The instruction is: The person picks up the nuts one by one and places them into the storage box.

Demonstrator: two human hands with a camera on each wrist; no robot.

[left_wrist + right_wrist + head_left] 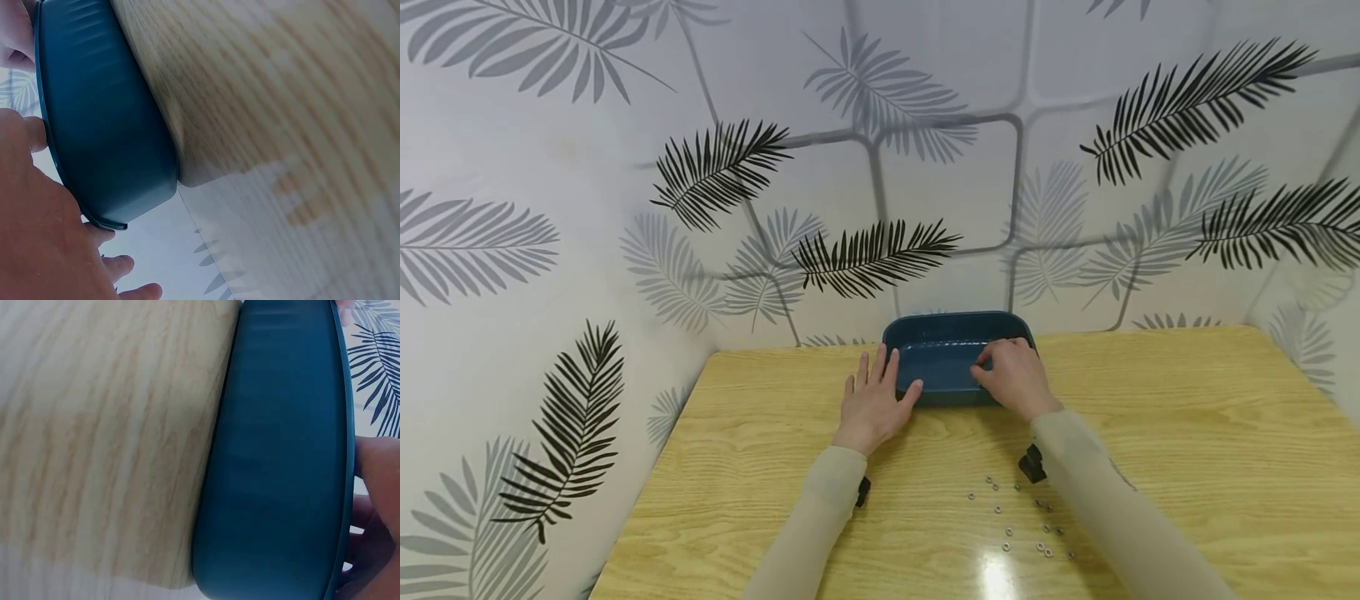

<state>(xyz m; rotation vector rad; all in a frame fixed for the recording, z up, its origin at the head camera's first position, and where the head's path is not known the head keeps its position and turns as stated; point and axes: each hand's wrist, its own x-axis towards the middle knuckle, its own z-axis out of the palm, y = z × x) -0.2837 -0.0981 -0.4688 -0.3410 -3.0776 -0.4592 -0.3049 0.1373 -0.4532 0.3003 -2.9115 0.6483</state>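
We judge it's early on, AFAICT: a dozen or so small metal rings (1048, 552) (nuts or washers, unclear) lie loose on the worktop (760, 467), none visible in the blue tray (936, 375) at its far edge, by the wall (951, 183). L hand (872, 408): fingers straight, spread, touching tray's left end. R hand (1017, 379): fingers curled at right end; can't tell if they pinch anything.

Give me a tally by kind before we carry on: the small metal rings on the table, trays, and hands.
Small metal rings: 14 visible; the right sleeve may hide more
Blue tray: 1
Left hand and right hand: 2
Total in view: 17
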